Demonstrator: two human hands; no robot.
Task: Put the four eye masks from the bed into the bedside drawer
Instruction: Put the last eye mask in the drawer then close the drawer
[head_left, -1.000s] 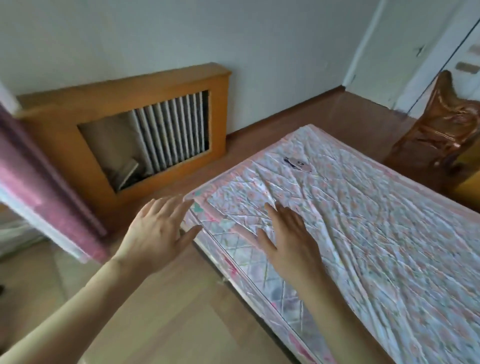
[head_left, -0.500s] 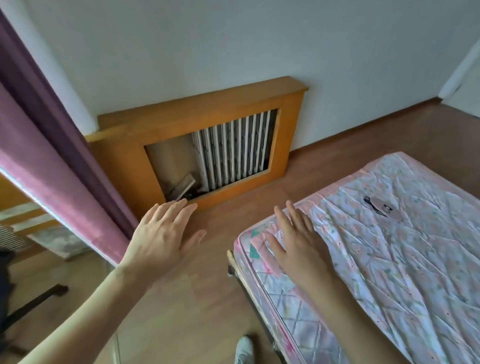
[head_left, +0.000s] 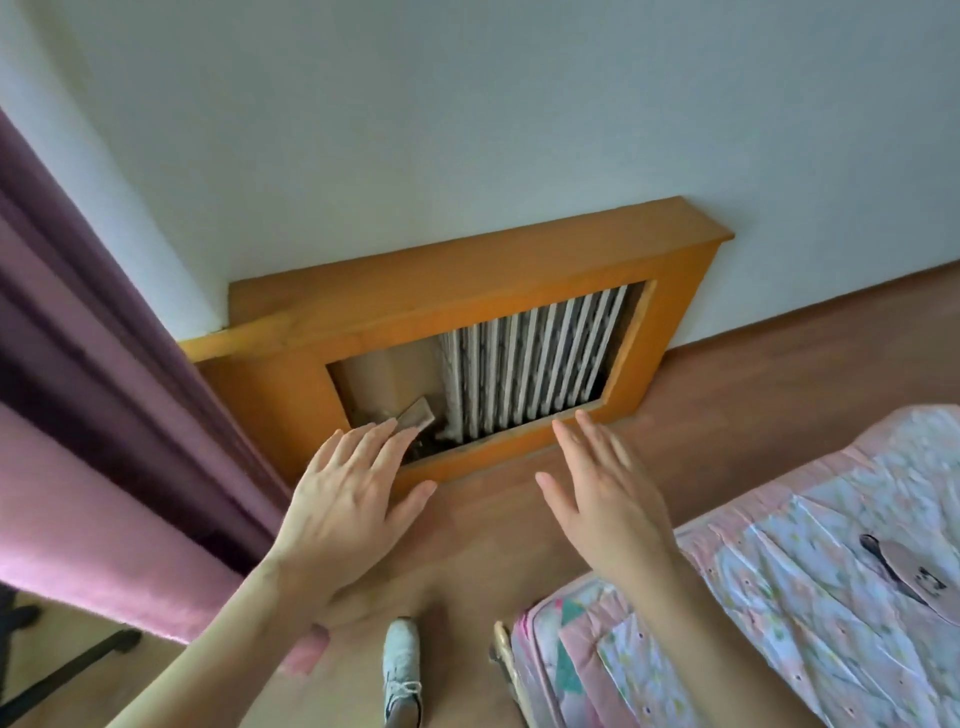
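Two hands up and both empty: from our head view, our left hand (head_left: 345, 506) and right hand (head_left: 605, 501) hover with fingers spread flat over the wooden floor (head_left: 769, 364), gripping nothing. We see only one eye mask (head_left: 906, 571), pinkish with a dark strap, lying on the quilted bed (head_left: 779, 597) at the near right, well apart from both hands. No drawer shows anywhere; we face the radiator cover (head_left: 467, 312) on the far wall, purple curtain (head_left: 93, 415) at left. The risk, as we judge it: we are looking away from the bed, so masks get missed or miscounted. Our shoe (head_left: 401, 657) sits just beside the bed corner, so a careless turn could catch it.
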